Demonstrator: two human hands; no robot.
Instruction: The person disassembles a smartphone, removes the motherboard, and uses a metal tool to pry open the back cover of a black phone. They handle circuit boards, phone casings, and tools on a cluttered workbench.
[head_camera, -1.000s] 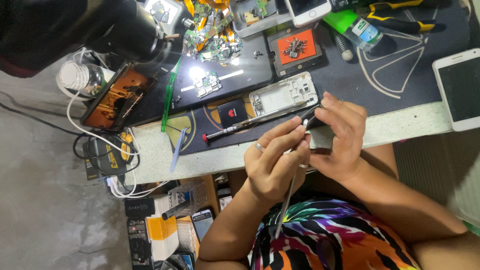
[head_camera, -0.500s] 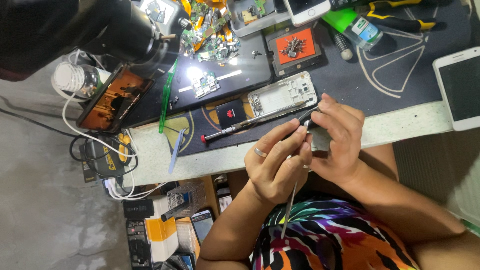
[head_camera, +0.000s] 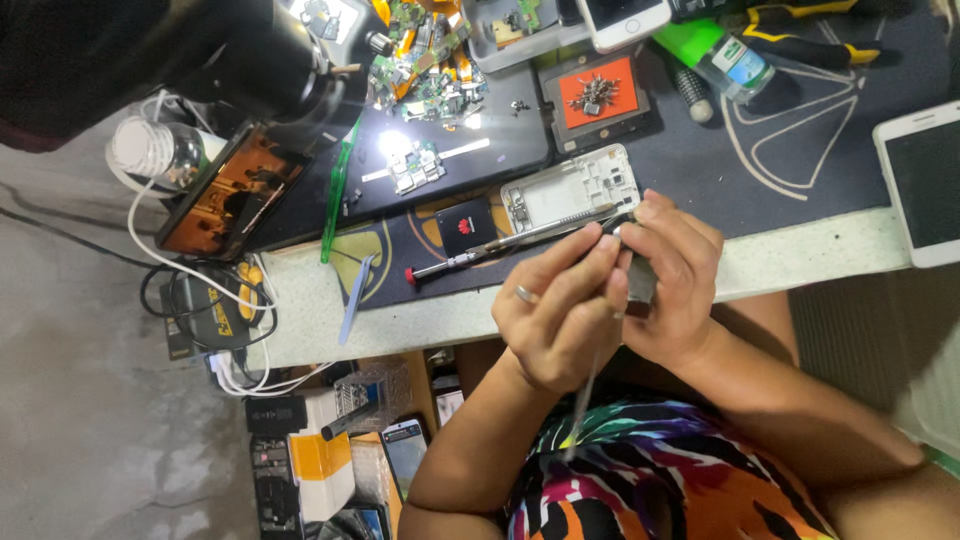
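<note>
While both hands meet at the near table edge, I see the left hand (head_camera: 565, 310) pinching a thin tool | right hand (head_camera: 675, 290) clasps a small grey part (head_camera: 640, 283), steadying it | opened white phone frame (head_camera: 570, 190) lies just beyond.

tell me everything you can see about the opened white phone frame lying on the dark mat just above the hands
The white phone frame is a flat, rounded rectangle, plastic by its look, lying face-open on the dark work mat. Its screen and cover are off, so small compartments and bits of metal show inside. It lies slightly tilted, its long side running left to right, below the orange tray of screws. A red-tipped screwdriver lies along its lower edge; whether they touch is unclear. Neither hand touches it.
</note>
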